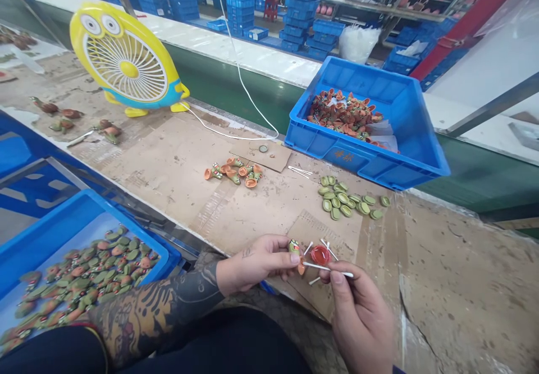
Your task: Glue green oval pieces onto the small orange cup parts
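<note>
Between the thumb and fingers of my left hand (269,259) is a small green and orange figurine (293,247) with white eyes and a red mouth area. My right hand (362,312) pinches a cotton swab (326,267), whose far tip reaches the figurine's lower orange part; whether it touches I cannot tell. Just beyond the swab sits a small round pot of red liquid (320,254). Several loose cotton swabs (329,249) lie around the pot on the cardboard.
Green oval pieces (337,195) and more figurines (233,172) lie on the bench. A blue crate (370,166) with orange pieces stands at the back right. Another blue crate (155,239) of green pieces is at lower left. A yellow fan (126,59) stands behind, its white cord trailing.
</note>
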A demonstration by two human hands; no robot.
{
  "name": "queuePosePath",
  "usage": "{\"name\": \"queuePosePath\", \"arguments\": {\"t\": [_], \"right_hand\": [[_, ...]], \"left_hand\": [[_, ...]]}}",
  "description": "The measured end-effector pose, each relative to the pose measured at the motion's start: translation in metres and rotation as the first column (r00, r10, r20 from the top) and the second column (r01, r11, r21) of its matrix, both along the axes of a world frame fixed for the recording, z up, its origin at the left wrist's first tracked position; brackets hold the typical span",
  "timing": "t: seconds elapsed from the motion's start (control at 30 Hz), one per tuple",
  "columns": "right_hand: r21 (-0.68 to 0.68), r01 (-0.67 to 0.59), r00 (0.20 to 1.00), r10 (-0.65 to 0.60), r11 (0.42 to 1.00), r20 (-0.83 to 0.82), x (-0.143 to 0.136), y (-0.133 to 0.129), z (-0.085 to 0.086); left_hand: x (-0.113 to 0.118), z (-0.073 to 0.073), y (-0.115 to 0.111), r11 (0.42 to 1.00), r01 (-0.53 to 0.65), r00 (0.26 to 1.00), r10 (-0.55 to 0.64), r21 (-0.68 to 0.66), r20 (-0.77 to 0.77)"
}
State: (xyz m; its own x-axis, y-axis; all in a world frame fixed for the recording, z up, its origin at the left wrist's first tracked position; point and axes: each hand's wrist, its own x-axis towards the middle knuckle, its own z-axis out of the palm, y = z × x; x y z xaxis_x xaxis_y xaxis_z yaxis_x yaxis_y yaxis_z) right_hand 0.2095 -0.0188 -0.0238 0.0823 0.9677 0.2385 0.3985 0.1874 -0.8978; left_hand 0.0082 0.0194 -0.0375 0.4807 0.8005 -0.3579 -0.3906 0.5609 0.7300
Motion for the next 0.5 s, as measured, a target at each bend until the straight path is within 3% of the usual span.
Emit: {"name": "queuePosePath", "arguments": {"t": [0.2, 0.4, 0.5], "right_hand": [[-0.061, 0.167, 0.984, -0.162, 0.984, 0.075, 0.018, 0.009, -0.009], [-0.182, 0.045, 0.954, 0.012, 0.982, 0.299, 0.042, 0.030, -0.015], [-0.148, 0.178, 0.929, -0.117, 0.973, 0.352, 0.060, 0.058, -0.020]], "left_hand": [[-0.010, -0.005, 0.000, 0.998, -0.061, 0.998, 0.061, 0.007, -0.035], [-0.027, -0.005, 0.002, 0.985, -0.162, 0.983, 0.167, 0.063, -0.080], [-0.034, -0.004, 0.002, 0.976, -0.201, 0.974, 0.208, 0.084, -0.088]]}}
